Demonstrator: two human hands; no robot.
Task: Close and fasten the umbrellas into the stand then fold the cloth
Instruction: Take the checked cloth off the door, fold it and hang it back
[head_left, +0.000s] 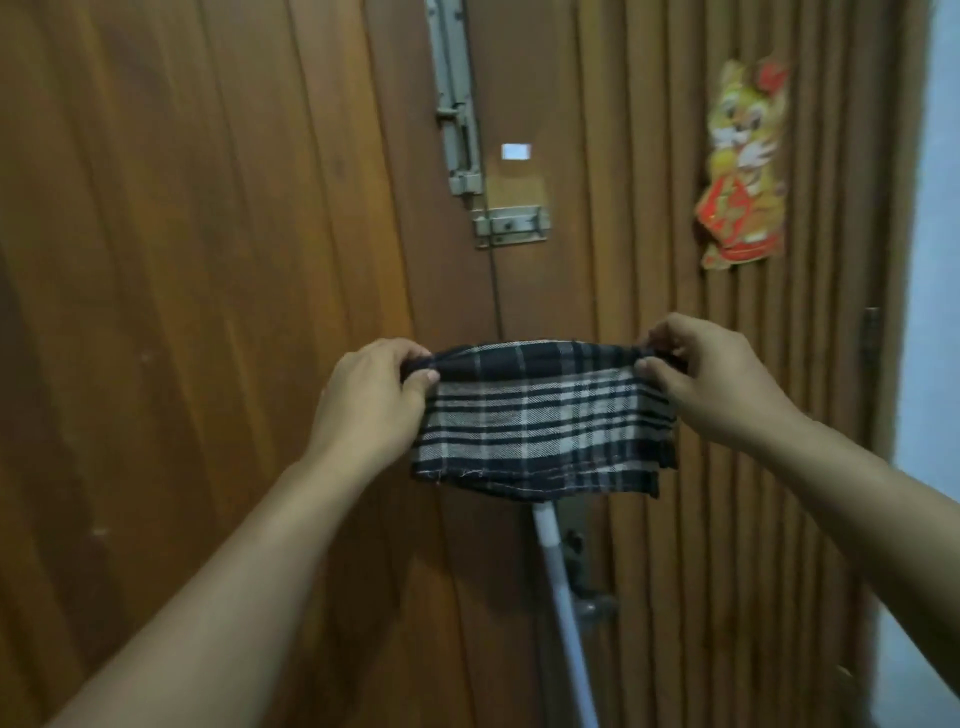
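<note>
At the centre of the frame a folded dark-blue and cream checked cloth (540, 415) hangs in the air, stretched level between both hands. The left hand (371, 400) pinches its upper left corner and the right hand (711, 371) pinches its upper right corner. Behind stands a brown wooden door (208, 234) with grey metal bolts (511, 226), a gold and red paper cat decoration (743, 166) at upper right, and a white pole (558, 587) below the cloth.
</note>
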